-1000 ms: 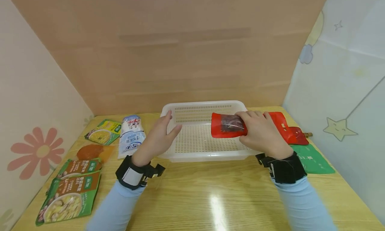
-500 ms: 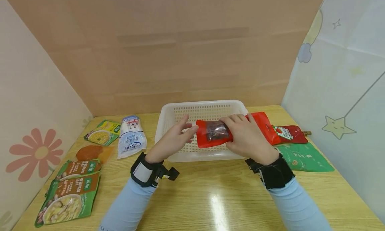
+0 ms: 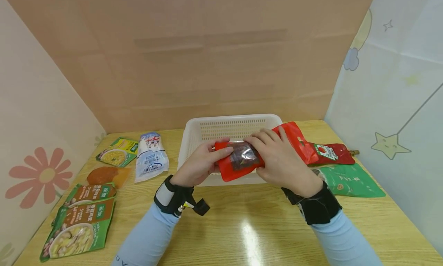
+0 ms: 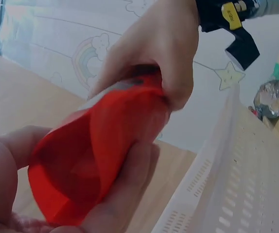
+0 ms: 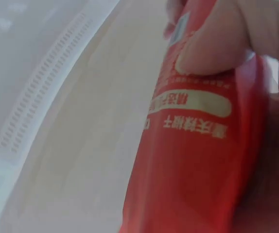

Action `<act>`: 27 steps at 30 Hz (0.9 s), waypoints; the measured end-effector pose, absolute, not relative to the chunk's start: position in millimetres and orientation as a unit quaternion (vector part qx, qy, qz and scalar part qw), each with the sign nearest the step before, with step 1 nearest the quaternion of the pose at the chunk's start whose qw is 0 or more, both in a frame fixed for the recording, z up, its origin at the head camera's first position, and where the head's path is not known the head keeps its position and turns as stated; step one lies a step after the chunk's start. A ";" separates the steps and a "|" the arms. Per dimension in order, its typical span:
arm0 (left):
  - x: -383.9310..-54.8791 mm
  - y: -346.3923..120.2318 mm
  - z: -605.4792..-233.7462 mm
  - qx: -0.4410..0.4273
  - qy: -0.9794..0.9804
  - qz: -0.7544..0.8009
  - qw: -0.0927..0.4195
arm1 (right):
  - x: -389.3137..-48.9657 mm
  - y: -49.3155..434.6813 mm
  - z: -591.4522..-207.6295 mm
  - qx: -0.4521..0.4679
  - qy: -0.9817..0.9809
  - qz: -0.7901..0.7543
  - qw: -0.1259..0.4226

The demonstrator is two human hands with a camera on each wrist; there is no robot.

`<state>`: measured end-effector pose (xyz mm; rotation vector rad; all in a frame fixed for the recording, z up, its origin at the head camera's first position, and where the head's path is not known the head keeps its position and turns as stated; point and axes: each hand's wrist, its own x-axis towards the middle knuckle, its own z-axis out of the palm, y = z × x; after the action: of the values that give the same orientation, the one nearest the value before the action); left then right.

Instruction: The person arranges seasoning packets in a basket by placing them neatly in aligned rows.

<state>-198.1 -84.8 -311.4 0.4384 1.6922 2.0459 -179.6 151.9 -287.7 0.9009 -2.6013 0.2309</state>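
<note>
Both hands hold a red pouch of dried chillies [image 3: 230, 175] above the white plastic basket [image 3: 218, 131]. A clear window in it shows dark contents. My left hand [image 3: 199, 164] pinches the pouch's left end, thumb on top. With curled fingers my right hand [image 3: 282, 162] grips it across the middle, and its other end sticks out beyond that hand. In the left wrist view, the near end of the pouch [image 4: 122, 128] gapes in a fold between thumb and fingers. Printed lettering shows on the pouch [image 5: 183, 170] in the right wrist view, beside the thumb.
On the left of the table lie a yellow-green packet [image 3: 119, 152], a blue-white bag [image 3: 151, 156], an orange-brown packet [image 3: 104, 176] and brown-green soup packets [image 3: 79, 223]. At right are a dark red spouted pouch [image 3: 333, 153] and a green bag [image 3: 356, 181].
My right hand has brought the red pouch leftward and slightly tilted it. My left hand has moved right and taken hold of its left end.
</note>
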 end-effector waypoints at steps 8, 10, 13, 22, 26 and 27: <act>-196.8 -87.2 -307.8 0.114 0.588 0.786 0.152 | -180.4 185.8 -268.4 0.309 -0.905 0.141 0.257; -195.7 -87.1 -307.0 0.112 0.577 0.798 0.133 | -183.2 197.7 -264.6 0.307 -0.890 0.176 0.287; -193.6 -86.6 -306.0 0.107 0.565 0.811 0.107 | -186.3 209.2 -262.5 0.266 -0.878 0.257 0.305; -188.9 -78.2 -308.0 0.120 0.532 0.835 0.071 | -196.9 194.3 -272.1 0.128 -0.760 0.635 0.054; -189.1 -74.4 -312.1 0.149 0.548 0.818 0.086 | -202.1 188.7 -275.6 0.154 -0.660 0.735 0.020; -189.6 -74.4 -313.0 0.158 0.559 0.809 0.094 | -202.2 188.7 -275.5 0.157 -0.644 0.748 0.026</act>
<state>-189.6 -74.4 -313.0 0.4695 1.6570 2.3991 -202.2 188.7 -275.5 0.4847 -1.9909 2.3126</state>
